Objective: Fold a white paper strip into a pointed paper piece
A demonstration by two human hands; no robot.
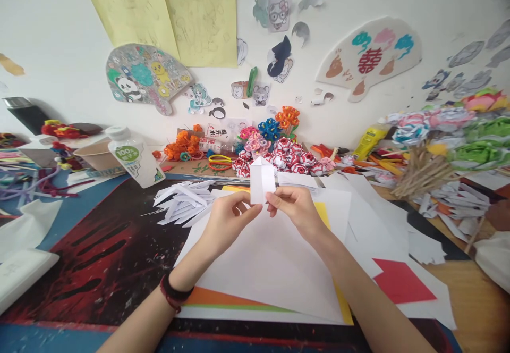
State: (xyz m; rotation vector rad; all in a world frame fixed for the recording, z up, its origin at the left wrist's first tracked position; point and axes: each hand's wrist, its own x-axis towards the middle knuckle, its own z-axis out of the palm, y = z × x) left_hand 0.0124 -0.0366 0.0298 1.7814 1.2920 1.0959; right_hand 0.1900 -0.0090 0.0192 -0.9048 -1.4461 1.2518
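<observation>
A small piece of folded white paper (262, 178), with its top corners turned in to a point, is held upright above the desk. My left hand (232, 216) pinches its lower left corner between thumb and fingers. At the lower right edge, my right hand (294, 208) grips it the same way. Beneath both hands lies a large white sheet (274, 262) on a stack with orange, green and yellow sheets. Left of my left hand is a loose pile of folded white paper strips (185, 201).
A white bottle (135, 156) and a paper bowl (98, 156) stand at the back left. Red-and-white paper flowers (285, 156) crowd the wall side. To the right lie a red paper piece (403, 280), white scraps (426, 246) and wooden sticks (422, 172).
</observation>
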